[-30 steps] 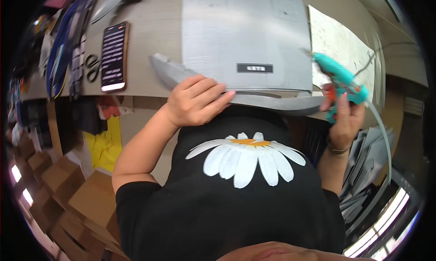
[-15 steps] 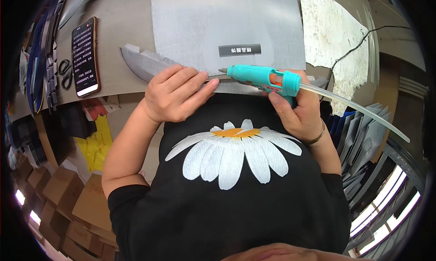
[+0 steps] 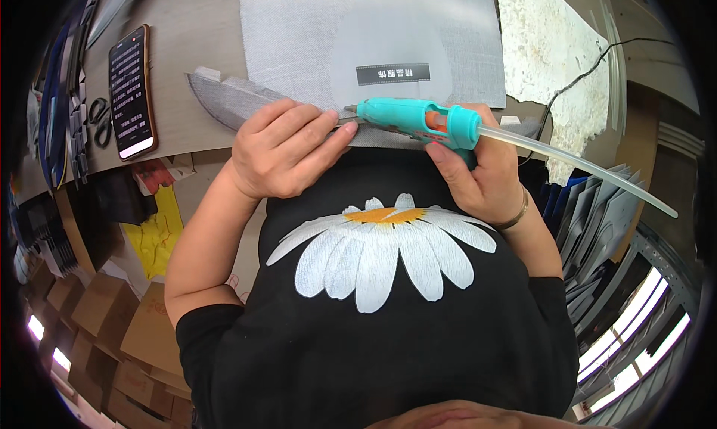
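Note:
My right hand is wrapped round a turquoise hot glue gun, whose nozzle points left. A long translucent glue stick juts from its back end. My left hand presses its closed fingers on a curved grey fabric-covered piece with a notched edge, at the front edge of the table. The nozzle tip is right beside the left fingertips, over this piece. Beyond it lies a grey sheet with a small black label on it.
A phone with a lit screen and black scissors lie on the left of the table. A stained white sheet and a black cord are at right. Cardboard boxes stand on the lower left.
The glue gun and my right hand have shifted slightly left, bringing the nozzle closer to the left fingertips. My left hand keeps its hold; the whole view has shifted a little.

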Demonstrator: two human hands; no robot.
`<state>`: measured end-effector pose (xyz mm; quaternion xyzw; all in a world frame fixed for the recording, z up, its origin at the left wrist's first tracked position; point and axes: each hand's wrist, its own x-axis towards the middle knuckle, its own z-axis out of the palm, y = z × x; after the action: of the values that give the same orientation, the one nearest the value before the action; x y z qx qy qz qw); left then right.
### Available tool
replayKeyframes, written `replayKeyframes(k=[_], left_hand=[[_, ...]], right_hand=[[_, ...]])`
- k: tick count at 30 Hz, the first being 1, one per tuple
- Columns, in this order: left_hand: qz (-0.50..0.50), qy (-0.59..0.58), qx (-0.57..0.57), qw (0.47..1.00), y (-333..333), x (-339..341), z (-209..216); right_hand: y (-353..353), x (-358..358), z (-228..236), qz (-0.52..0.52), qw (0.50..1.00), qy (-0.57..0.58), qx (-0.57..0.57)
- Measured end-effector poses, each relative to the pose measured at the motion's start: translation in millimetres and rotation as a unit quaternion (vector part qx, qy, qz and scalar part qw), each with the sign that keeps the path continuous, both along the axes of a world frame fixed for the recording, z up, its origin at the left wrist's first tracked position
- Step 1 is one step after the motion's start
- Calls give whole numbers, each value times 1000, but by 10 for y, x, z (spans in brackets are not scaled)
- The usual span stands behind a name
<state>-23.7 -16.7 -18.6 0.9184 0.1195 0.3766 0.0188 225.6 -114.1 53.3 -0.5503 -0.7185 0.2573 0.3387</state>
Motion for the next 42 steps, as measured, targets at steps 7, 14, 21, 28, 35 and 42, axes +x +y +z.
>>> replayKeyframes(k=[7,14,21,28,35,42], left_hand=[[-14,8,-14,1000,6,-22,-11],[-10,9,-18,1000,17,29,55],[-11,25,-27,999,8,2,48],[-8,34,-31,999,-9,-8,36],[-20,42,-32,998,11,-7,54],[-9,42,-33,999,7,17,78]], right_hand=[[12,-2,-8,-1,1000,3,1],[-34,83,15,-17,1000,-3,8],[-193,279,31,-65,997,-30,9],[-355,284,-82,-114,991,65,-7],[-190,66,-78,-63,997,30,12],[-299,220,-73,-94,994,-32,35]])
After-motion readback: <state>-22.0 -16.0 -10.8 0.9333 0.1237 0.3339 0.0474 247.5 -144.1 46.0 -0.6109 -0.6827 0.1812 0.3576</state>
